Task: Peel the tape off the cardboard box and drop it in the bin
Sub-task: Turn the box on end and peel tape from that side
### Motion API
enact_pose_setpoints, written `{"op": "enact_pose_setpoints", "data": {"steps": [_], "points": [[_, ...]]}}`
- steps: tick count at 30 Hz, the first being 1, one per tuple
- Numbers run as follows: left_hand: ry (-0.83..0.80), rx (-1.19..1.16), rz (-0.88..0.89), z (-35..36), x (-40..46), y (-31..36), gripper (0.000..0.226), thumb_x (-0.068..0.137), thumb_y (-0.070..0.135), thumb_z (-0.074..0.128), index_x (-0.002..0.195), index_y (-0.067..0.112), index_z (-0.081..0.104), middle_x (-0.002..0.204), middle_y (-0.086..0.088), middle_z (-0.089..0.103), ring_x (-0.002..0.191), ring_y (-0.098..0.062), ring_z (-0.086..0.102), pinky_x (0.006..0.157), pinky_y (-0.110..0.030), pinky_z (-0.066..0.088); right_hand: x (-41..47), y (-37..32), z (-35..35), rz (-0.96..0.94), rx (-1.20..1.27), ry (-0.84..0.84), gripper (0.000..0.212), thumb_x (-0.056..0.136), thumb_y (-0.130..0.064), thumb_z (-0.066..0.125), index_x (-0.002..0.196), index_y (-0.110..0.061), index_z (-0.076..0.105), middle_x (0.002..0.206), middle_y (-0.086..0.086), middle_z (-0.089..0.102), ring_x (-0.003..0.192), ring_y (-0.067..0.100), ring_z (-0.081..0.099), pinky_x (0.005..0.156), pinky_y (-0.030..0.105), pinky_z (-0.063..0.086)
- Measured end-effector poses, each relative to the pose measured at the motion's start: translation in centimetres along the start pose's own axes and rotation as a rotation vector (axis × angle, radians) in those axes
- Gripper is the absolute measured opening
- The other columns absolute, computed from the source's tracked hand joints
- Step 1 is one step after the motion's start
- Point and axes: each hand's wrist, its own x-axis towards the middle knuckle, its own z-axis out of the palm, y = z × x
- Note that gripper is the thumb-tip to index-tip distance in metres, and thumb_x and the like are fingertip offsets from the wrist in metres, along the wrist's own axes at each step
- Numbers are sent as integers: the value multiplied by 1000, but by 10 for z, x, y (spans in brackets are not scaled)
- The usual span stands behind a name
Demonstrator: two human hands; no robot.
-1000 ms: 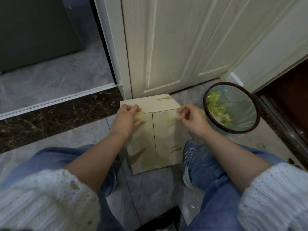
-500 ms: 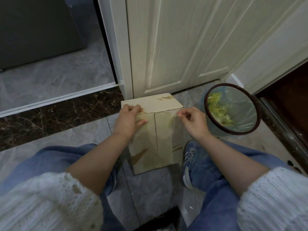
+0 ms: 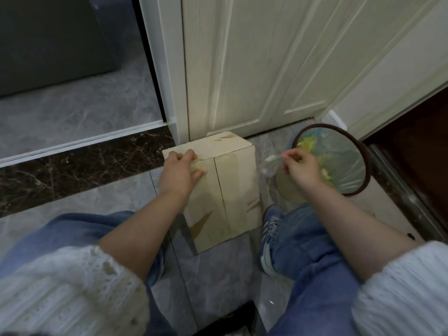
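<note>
A pale cardboard box [image 3: 232,190] stands on the floor against the door, its two flaps meeting in a dark seam. My left hand [image 3: 180,172] grips the box's upper left corner, fingers over the top edge, thumb on the front. My right hand [image 3: 300,168] is off the box to the right and pinches a strip of clear tape [image 3: 269,166] that hangs crumpled between the box and the bin. The round bin [image 3: 349,190] with a dark rim and clear liner sits just right of my right hand, with yellow-green scraps inside.
A cream door [image 3: 254,69] rises right behind the box. A dark marble threshold [image 3: 72,175] runs to the left. My knees in blue jeans and a blue sneaker [image 3: 269,236] flank the box. A dark doorway sill [image 3: 412,190] lies right of the bin.
My right hand has pulled away from the box's top right edge toward the bin, drawing the clear tape off with it. My left hand has stayed on the box.
</note>
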Motion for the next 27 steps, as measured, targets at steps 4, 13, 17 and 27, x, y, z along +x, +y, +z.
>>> {"op": "enact_pose_setpoints", "data": {"steps": [4,13,17,27], "points": [[-1,-11,-11,2,-2,4,44,89,38,75,126,19,60,126,-15,47,120,-34,48,98,-41,47,-11,-4,17,92,307,-75,13,95,0,60,106,7,65,81,12,65,62,8,65,60,16,54],[1,-7,-2,0,-3,1,44,89,40,75,126,22,60,128,-15,47,122,-34,47,102,-42,46,-16,-20,20,337,795,-265,23,96,0,56,113,14,62,93,22,70,86,26,72,86,31,60],[-1,-6,1,2,-3,1,45,88,41,76,126,21,61,128,-15,47,122,-34,48,101,-42,46,-25,-23,20,321,920,-372,23,96,0,58,116,9,63,110,24,71,106,29,71,95,34,56],[3,-12,11,1,-8,2,45,87,40,78,124,20,63,125,-15,49,118,-33,50,101,-41,47,-36,-30,26,262,928,-412,18,82,11,68,97,3,65,105,20,73,103,26,71,90,32,58]]}}
